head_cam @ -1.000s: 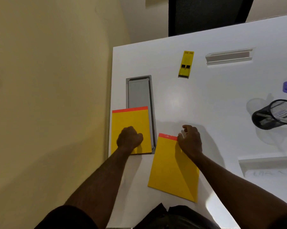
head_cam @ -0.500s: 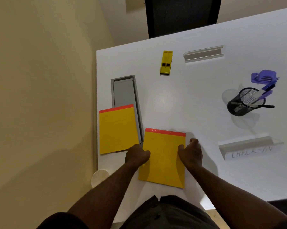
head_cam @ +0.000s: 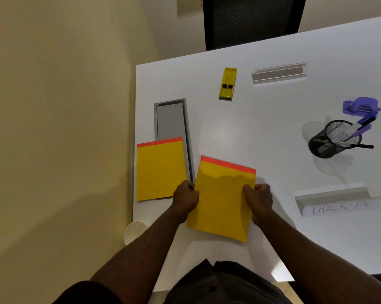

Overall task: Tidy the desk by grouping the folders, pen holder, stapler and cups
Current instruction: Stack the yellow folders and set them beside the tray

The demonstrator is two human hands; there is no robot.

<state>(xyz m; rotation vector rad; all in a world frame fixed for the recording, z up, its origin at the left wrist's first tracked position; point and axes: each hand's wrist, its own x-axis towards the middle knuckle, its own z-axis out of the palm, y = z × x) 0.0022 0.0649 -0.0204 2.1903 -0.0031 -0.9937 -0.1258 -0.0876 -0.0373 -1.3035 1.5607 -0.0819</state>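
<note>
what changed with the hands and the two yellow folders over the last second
The left hand let go of the left yellow folder with the orange strip and took the left edge of the right yellow folder. The right hand kept its grip on the right edge, and that folder swung from tilted to nearly straight. The left folder stayed over the grey desk tray.

Office: white desk [head_cam: 261, 119], "CHECK-IN" sign [head_cam: 338, 202]

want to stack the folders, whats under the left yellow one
The left yellow folder lies on the white desk and covers the near end of a grey recessed tray. Whatever sits in that covered part is hidden.
</note>
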